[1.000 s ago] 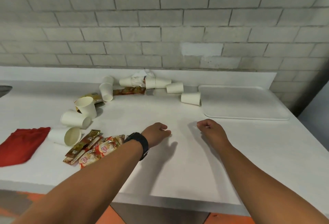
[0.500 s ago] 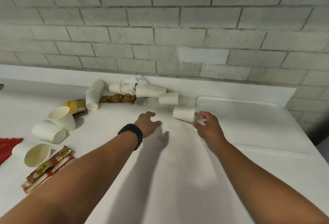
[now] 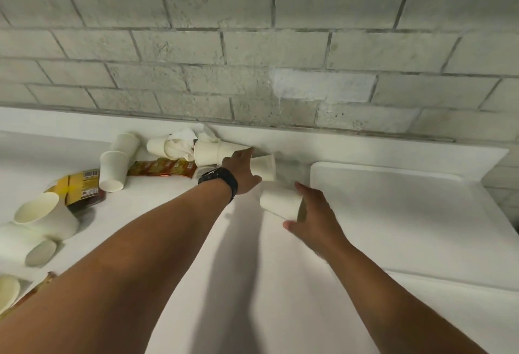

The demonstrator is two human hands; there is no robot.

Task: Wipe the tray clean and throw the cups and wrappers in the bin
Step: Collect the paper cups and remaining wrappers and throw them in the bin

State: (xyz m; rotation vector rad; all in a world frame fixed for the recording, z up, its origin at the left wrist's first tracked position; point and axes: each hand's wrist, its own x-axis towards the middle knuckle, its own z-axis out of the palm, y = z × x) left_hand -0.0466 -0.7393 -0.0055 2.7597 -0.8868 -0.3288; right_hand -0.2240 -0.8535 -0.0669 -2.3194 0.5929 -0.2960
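Step in hand, as judged: gathering loose paper cups before binning; no bin in view

Right hand point(image 3: 311, 218): thumb and fingers curled round a tipped cup point(image 3: 279, 203) lying on its side on the counter point(image 3: 252, 283), just beside the left edge of the tray point(image 3: 393, 213). Grip sits at the mouth end; thumb below, index over the top. Whether the cup is clear of the surface cannot be told

Left hand point(image 3: 241, 172), watch point(image 3: 220, 182) at the wrist: fingers extended, touching a second tipped cup point(image 3: 264, 166) near the back edge of the counter. No closed grip seen yet; blur hides the fingertips

Other cups: a pair lying nested point(image 3: 216, 152) against the back edge, one stuffed with tissue point(image 3: 171, 147), more scattered toward the left edge. Wrappers point(image 3: 163, 166) lie between them

Notes for doing it well:
- Thin-walled paper; hold lightly near the rim, where it is stiffest, or the wall collapses
- Nest one cup into the other, mouth to base, so each hand carries a stack
- Possible dregs inside, so keep the mouths up once lifted
- Tray looks bare; keep cups off it, leave wiping for last
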